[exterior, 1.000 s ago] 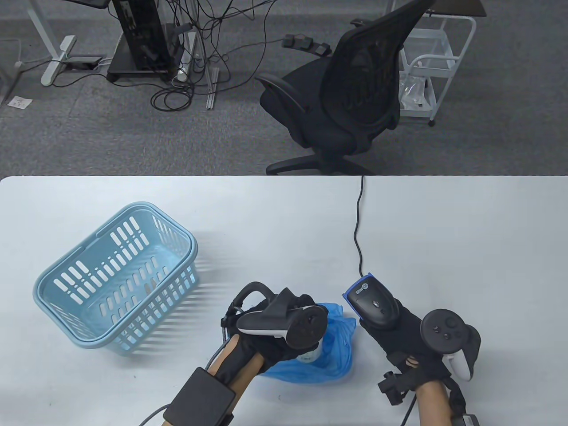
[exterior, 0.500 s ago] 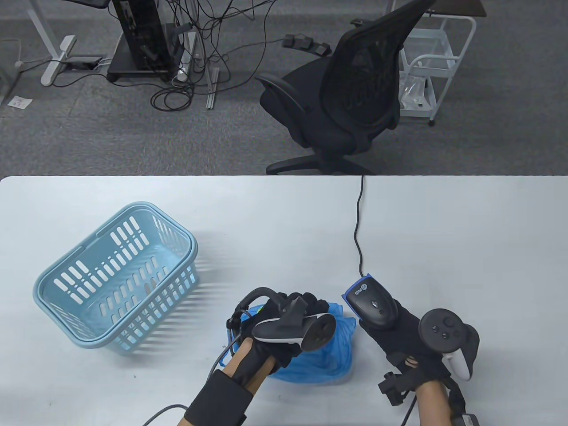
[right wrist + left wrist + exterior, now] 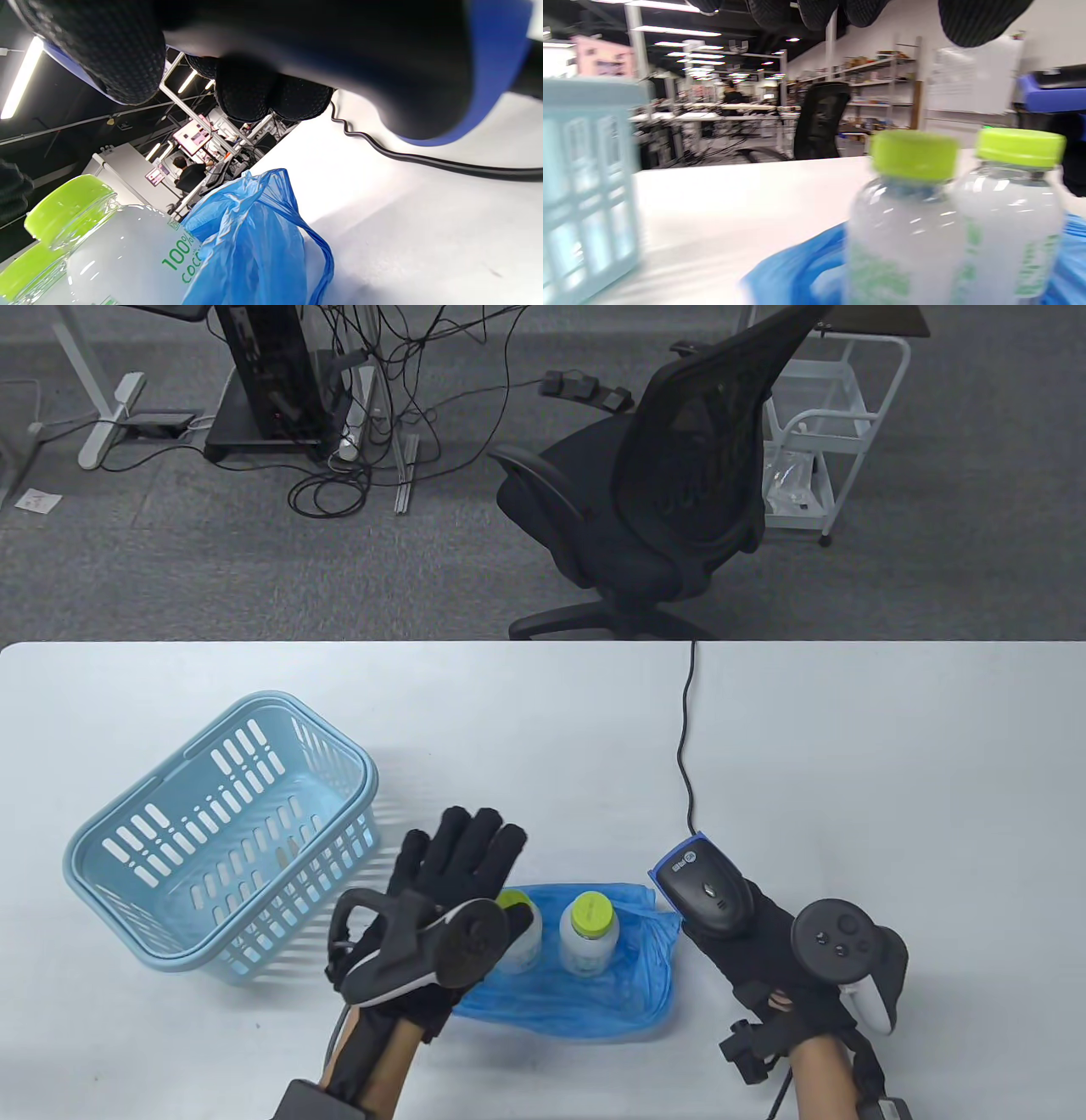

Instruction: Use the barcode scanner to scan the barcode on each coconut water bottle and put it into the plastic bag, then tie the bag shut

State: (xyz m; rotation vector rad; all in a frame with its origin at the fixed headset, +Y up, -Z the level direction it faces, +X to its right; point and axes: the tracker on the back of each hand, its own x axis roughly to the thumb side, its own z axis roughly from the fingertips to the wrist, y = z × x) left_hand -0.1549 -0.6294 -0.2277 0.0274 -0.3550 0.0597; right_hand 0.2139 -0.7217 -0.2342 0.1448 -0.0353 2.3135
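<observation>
Two clear coconut water bottles with lime-green caps stand upright side by side in the crumpled blue plastic bag: the left bottle is partly hidden behind my left tracker, the right bottle is in full view. My left hand hovers just left of them, fingers straight, holding nothing. My right hand grips the black and blue barcode scanner right of the bag. The left wrist view shows both bottles close up. In the right wrist view, fingers wrap the scanner above the bag.
A light blue slotted basket sits at the left, tilted, with nothing visible inside. The scanner's black cable runs to the table's far edge. A black office chair stands beyond the table.
My left hand has let go at the bag, moved left and away, and spread its fingers straight. Both bottles now show standing in the bag. The right hand barely moved.
</observation>
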